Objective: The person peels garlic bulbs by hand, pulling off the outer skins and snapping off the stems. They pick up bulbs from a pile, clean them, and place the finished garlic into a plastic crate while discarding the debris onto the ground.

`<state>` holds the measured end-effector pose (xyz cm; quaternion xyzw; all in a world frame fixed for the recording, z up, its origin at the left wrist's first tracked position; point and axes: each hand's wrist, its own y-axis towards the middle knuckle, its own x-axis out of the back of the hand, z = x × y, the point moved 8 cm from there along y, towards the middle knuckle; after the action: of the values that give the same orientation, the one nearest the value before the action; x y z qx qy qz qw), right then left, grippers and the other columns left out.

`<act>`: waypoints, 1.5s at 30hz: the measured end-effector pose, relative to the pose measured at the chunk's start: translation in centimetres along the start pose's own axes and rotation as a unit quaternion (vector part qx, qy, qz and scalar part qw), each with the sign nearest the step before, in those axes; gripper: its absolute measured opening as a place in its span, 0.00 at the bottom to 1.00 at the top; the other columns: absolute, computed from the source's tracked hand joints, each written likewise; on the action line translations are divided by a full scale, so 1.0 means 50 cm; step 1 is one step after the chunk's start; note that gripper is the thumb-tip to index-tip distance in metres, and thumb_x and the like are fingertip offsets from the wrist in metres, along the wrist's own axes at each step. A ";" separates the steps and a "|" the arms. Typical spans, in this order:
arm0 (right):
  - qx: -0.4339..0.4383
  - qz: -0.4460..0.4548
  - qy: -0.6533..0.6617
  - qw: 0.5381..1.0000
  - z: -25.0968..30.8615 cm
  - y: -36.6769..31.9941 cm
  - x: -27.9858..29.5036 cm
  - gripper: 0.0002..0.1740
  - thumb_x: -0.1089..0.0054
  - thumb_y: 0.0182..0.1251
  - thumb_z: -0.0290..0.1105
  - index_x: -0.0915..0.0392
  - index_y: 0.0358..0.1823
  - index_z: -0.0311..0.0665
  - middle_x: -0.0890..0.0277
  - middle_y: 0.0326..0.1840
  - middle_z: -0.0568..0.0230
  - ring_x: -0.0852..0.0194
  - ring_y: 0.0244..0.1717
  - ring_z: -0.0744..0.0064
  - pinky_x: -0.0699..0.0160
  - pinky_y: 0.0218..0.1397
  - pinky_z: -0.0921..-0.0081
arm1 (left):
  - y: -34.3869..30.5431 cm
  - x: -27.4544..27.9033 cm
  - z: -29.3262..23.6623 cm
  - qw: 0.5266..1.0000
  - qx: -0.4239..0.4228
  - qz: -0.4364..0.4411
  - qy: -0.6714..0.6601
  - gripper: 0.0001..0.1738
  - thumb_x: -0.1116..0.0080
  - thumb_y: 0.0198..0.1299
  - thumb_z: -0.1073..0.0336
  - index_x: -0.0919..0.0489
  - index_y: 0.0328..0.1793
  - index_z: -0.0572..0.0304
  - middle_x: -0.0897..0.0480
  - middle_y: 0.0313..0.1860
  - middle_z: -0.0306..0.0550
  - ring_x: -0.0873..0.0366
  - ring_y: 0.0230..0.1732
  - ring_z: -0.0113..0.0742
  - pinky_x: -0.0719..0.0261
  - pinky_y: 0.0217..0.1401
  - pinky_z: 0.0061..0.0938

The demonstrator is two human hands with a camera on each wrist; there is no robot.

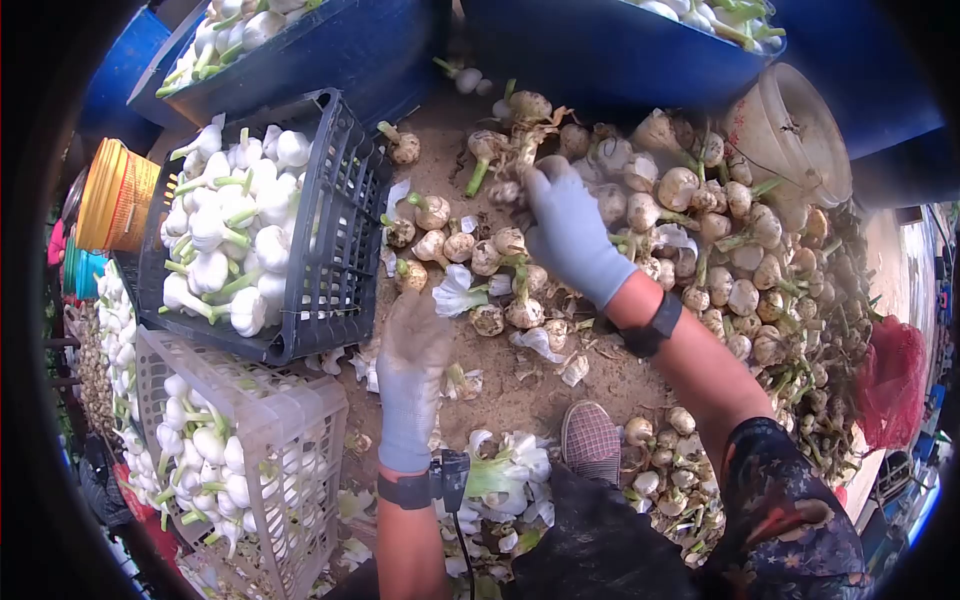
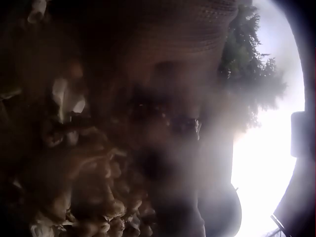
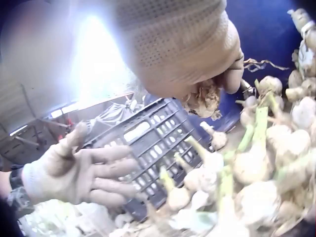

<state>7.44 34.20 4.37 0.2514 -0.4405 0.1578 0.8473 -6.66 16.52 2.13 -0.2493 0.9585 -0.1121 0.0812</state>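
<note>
My gloved right hand [image 1: 572,228] grips a dirty garlic bulb [image 3: 203,101], with the fingers curled over it in the right wrist view. Soil-stained garlic bulbs [image 1: 525,312] with cut green stems lie on the ground close by. My gloved left hand [image 1: 410,365] is empty, blurred in the head view, above the ground beside the black crate [image 1: 345,215]. From the right wrist, the left hand's fingers [image 3: 111,173] show straight and spread. The left wrist view is dark and hazy, with part of the glove [image 2: 182,34] across its top.
White garlic fills the black crate and lies in a pale crate [image 1: 300,430] at left. Blue tubs [image 1: 610,60] stand at the back, a whitish bucket [image 1: 790,130] at back right. A garlic heap [image 1: 765,270] spreads rightward, near a red mesh bag [image 1: 893,385]. A checked shoe [image 1: 590,440] stands below.
</note>
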 end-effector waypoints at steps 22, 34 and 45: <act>-0.259 0.318 0.488 0.770 0.111 -0.348 -0.058 0.24 0.52 0.73 0.46 0.27 0.31 0.29 0.27 0.20 0.60 0.27 0.23 0.73 0.28 0.29 0.72 | -0.153 -0.020 0.091 0.973 0.160 0.107 -0.126 0.36 0.39 0.45 0.84 0.33 0.66 0.70 0.26 0.60 0.54 0.25 0.57 0.37 0.24 0.59 0.28; -0.257 0.265 0.449 0.814 0.090 -0.347 -0.080 0.18 0.46 0.67 0.40 0.27 0.33 0.28 0.28 0.23 0.52 0.24 0.27 0.63 0.28 0.33 0.65 | -0.143 -0.014 0.063 0.988 -0.013 0.105 0.114 0.35 0.33 0.40 0.84 0.27 0.60 0.68 0.24 0.57 0.49 0.23 0.54 0.36 0.24 0.59 0.29; -0.010 0.156 0.106 0.982 0.124 -0.343 -0.057 0.12 0.41 0.63 0.38 0.23 0.38 0.35 0.22 0.28 0.53 0.23 0.28 0.58 0.26 0.33 0.67 | -0.132 -0.020 0.188 0.873 0.203 0.081 -0.436 0.22 0.58 0.71 0.53 0.34 0.66 0.53 0.22 0.56 0.47 0.20 0.45 0.32 0.28 0.20 0.13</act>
<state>10.08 16.43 0.12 0.1531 -0.3832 0.3093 0.8567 -0.78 9.77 -5.10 -0.1722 0.7991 -0.1772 0.5480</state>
